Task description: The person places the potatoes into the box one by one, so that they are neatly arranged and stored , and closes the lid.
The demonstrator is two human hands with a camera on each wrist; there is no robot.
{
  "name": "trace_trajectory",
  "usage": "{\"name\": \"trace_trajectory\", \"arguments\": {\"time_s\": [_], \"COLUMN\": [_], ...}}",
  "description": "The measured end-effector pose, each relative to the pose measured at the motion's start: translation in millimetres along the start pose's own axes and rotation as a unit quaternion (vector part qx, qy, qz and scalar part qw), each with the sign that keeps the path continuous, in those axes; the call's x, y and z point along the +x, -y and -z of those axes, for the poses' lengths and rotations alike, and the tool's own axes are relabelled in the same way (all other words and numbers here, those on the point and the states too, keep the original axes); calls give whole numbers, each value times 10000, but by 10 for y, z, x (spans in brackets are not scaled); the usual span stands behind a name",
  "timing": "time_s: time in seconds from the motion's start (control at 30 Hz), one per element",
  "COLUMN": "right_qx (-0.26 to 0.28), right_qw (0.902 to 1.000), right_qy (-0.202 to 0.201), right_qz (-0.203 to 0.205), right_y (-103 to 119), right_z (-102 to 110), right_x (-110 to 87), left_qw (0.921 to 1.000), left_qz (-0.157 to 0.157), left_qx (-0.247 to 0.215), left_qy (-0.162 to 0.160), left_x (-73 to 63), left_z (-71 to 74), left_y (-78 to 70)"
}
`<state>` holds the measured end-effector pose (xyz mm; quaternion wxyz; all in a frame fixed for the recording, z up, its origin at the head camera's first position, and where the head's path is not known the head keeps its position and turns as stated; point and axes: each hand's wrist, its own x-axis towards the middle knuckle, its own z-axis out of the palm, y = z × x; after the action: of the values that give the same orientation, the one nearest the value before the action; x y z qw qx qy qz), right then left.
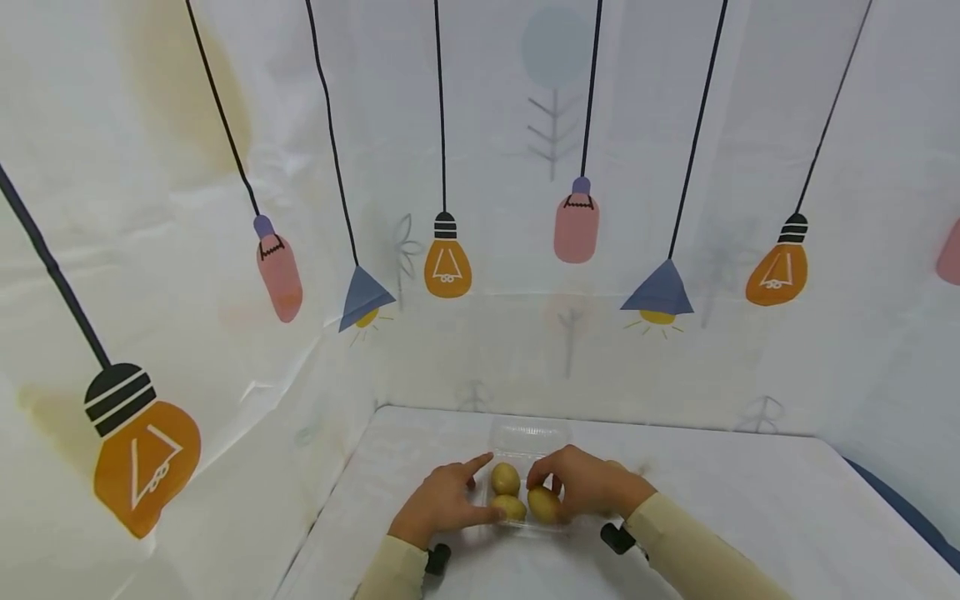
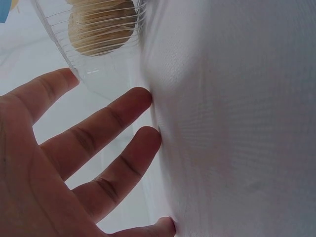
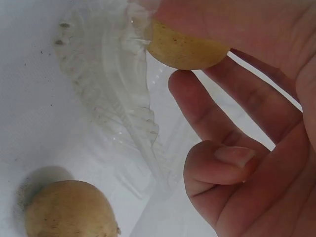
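A clear plastic box [image 1: 525, 530] lies on the table, its clear lid [image 1: 529, 437] folded back at the far side. Inside are two potatoes, one [image 1: 506, 478] behind the other [image 1: 510, 507]. At the box's right half, my right hand [image 1: 592, 483] pinches a third potato [image 1: 544, 504] between thumb and fingers; the right wrist view shows this potato [image 3: 185, 49] partly covered by the hand. My left hand [image 1: 442, 500] spreads along the left side, one fingertip touching the box corner [image 2: 91, 74] in the left wrist view. Its other fingertips rest on the table.
Another potato [image 3: 71, 210] sits on the table to the right of the box, mostly hidden behind the right hand in the head view. A white cloth covers the table [image 1: 720, 500]. Patterned sheeting [image 1: 495, 350] hangs along the back and left edges.
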<state>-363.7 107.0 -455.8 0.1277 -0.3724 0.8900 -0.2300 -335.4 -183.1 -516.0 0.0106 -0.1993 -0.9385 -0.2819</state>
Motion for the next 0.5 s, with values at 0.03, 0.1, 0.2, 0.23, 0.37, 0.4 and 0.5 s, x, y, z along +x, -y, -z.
{"name": "trace_trajectory", "arguments": {"time_s": [0.03, 0.1, 0.2, 0.23, 0.37, 0.4, 0.5], "right_qx": [9, 6, -27, -3, 35, 40, -5], "right_qw": [10000, 9998, 9994, 9994, 9992, 9992, 9990], "right_qy": [28, 90, 182, 214, 310, 321, 309], "right_qz": [54, 178, 286, 283, 256, 255, 326], "right_y": [0, -8, -21, -19, -5, -3, -4], "right_z": [-1, -11, -24, -25, -20, -19, -17], "right_x": [7, 29, 60, 68, 78, 80, 83], "left_qw": [10000, 10000, 10000, 10000, 10000, 10000, 10000], "left_qz": [-5, -10, -12, -14, 6, 10, 21], "left_qx": [-6, -7, -24, -41, -75, -65, -32], "left_qy": [-5, -9, -4, -2, 6, 7, 6], "left_x": [-2, -5, -8, -9, -13, -12, -6], "left_z": [3, 6, 8, 9, 14, 14, 8], "left_y": [-5, -12, -19, -21, -28, -27, -20]}}
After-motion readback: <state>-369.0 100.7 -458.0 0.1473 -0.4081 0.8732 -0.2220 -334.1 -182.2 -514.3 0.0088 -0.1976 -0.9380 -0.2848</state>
